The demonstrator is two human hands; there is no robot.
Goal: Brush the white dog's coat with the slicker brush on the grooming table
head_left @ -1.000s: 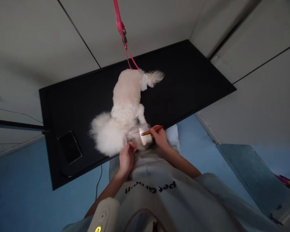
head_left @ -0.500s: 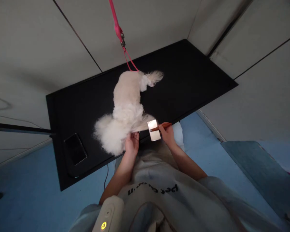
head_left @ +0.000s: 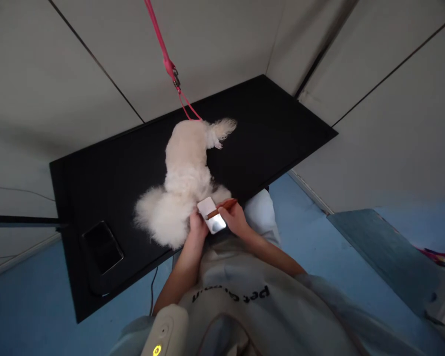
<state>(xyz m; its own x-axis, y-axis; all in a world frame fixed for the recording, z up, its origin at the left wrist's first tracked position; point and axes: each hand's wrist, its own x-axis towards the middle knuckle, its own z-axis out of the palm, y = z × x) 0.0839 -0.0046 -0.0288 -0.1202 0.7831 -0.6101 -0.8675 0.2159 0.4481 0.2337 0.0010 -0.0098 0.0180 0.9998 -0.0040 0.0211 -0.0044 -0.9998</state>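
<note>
A fluffy white dog [head_left: 187, 148] is on the black table, its rear end away from me and its bushy head towards me. My right hand [head_left: 234, 217] is closed around the wooden handle of a slicker brush [head_left: 217, 225]. The brush's shiny flat back faces up, over the fur at the side of the dog's head. Beside the head, my left hand [head_left: 197, 225] touches the fur. Its fingers are mostly hidden behind the brush and the fur, so I cannot tell how they are bent.
A pink leash [head_left: 166, 64] with a metal clip runs down to a loop at the dog's rear. A dark phone [head_left: 103, 247] lies at the left of the black table [head_left: 274, 118]. Grey wall panels [head_left: 107, 39] stand behind, with blue floor [head_left: 300, 222] below.
The brush in my right hand has moved left and slightly down, from the outer fur to close beside my left hand. The whole view has shifted a little.
</note>
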